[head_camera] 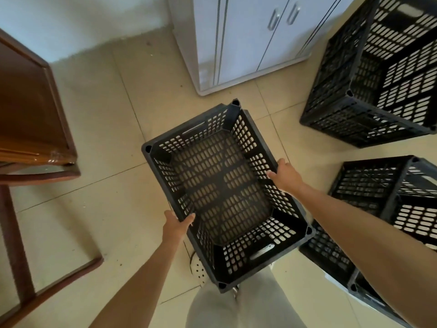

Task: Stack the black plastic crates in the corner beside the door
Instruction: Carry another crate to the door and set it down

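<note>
- Black perforated plastic forms the held crate (224, 190), seen from above with its open top toward the camera; slotted floor and slotted walls are visible, with a handle slot in the near short wall and another in the far short wall.
- The left hand (176, 224) clamps the crate's left long rim, thumb laid over the top edge and inside the wall, the remaining fingers hidden beneath the rim on the outside.
- The right hand (285, 177) clamps the opposite long rim, thumb and fingers folded over the edge; both forearms reach in from the lower frame.
- Whether the held crate rests on the floor or is lifted clear of it cannot be told; its near end overlaps the person's pale trouser leg (238, 304) and a white perforated shoe (198, 272).
- Beyond the held crate's far end stands a white two-door cabinet (248, 43) with metal handles, set on the beige tiled floor (106, 129).
- To the right of the held crate, beside the cabinet, is a larger-looking black crate (378, 74); its depth suggests more than one unit, though the count cannot be told.
- Nearer, to the right of the held crate and partly behind the right forearm, lies a further group of black crates (387, 197), the lowest just beside the held crate's near right corner.
- Left of the held crate, well apart from it, stands brown wooden furniture (30, 107) with a leg and base rail reaching the floor.
- A pale wall (82, 20) meets the floor to the left of the cabinet.
</note>
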Available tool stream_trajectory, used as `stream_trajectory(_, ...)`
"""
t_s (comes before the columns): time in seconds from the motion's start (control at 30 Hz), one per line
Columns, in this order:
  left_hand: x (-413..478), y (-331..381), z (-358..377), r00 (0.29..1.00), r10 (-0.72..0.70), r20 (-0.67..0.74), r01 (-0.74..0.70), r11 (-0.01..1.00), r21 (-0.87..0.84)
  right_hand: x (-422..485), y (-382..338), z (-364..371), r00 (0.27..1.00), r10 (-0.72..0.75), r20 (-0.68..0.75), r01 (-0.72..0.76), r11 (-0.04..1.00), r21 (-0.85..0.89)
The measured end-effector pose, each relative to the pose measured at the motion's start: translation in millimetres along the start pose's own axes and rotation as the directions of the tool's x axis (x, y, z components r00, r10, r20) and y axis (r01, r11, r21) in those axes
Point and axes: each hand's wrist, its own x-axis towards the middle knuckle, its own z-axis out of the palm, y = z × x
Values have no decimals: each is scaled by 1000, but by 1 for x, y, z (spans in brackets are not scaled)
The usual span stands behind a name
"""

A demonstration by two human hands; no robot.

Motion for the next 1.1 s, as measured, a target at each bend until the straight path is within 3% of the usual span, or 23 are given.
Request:
stream_trajectory(0.43,-66,43,-55,998,25,-65,-13,983,181,-43,6,-65,972,78,221,-91,995,49)
stream_trajectory(0.63,-147,85,-80,988,139,-62,-123,969,216,-113,22,-136,970,118,213,-135,989,66)
stream_trajectory(0.97,-310,153,-109,927,366,-84,-330,900,284,-253,67,-260,970,77,231,-157,924,349)
stream_trajectory(1.1,-365,172,-110,884,460,-82,-408,845,346,-305,94,-296,994,39,101,-66,958,279)
